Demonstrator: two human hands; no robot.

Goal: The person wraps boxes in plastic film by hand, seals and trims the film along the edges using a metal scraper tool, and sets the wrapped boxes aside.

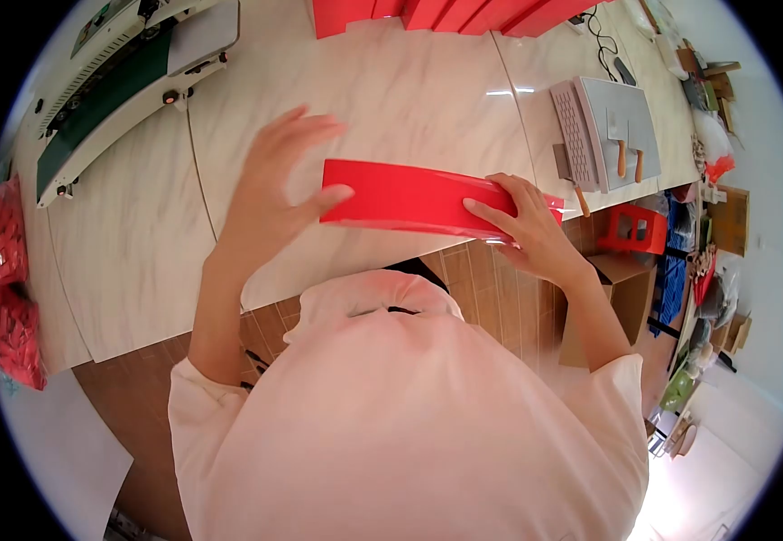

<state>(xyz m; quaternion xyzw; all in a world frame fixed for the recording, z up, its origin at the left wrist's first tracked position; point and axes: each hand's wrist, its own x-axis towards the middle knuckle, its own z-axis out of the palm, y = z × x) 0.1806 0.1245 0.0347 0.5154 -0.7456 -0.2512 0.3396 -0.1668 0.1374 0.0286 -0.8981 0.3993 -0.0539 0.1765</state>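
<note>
A long red box (400, 196) with a glossy surface lies crosswise in front of me, near the front edge of the marble-patterned table. My right hand (525, 216) grips its right end, thumb on the near face and fingers over the top. Clear film seems to stick out past that end. At the left end, my left hand (283, 171) is spread, its fingers raised and apart. The left thumb overlaps the box's corner; whether it touches cannot be told.
Several red boxes (437, 13) stand along the table's far edge. At the back left is a machine with a green conveyor belt (107, 104). On the right, a grey metal case (617, 126) carries wooden-handled scrapers. A cardboard box (621, 288) and a red stool (633, 228) stand below.
</note>
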